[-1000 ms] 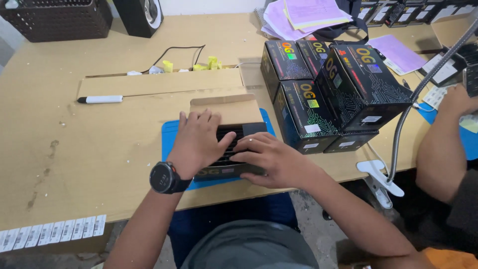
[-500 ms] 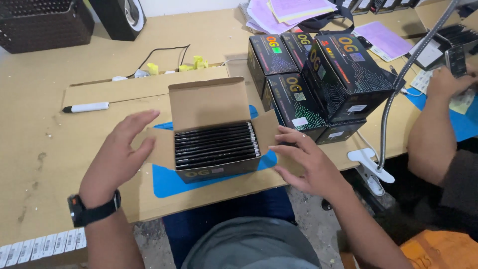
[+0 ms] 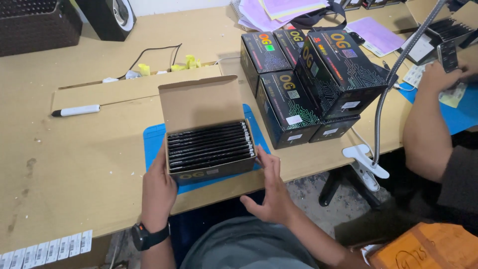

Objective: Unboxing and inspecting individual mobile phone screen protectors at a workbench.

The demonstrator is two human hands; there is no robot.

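Note:
An open brown cardboard box [image 3: 199,102] stands on a blue mat [image 3: 152,142] at the table's near edge, its lid flap upright. Several thin black flat items [image 3: 209,144] stand packed on edge inside it. My left hand [image 3: 158,192], with a black watch on the wrist, presses flat against the box's left side. My right hand [image 3: 271,187] presses against its right front corner with fingers straight. Both hands clasp the box between them.
Several black printed boxes [image 3: 308,79] are stacked right of the open box. A white marker [image 3: 77,110] lies on a flat cardboard sheet [image 3: 124,89] at left. A clamp lamp's gooseneck [image 3: 393,74] rises at right. Another person's arm [image 3: 428,124] works at far right.
My hands lifted off the packed items, spread apart, then closed in against both sides of the box. The lid flap now stands open and upright.

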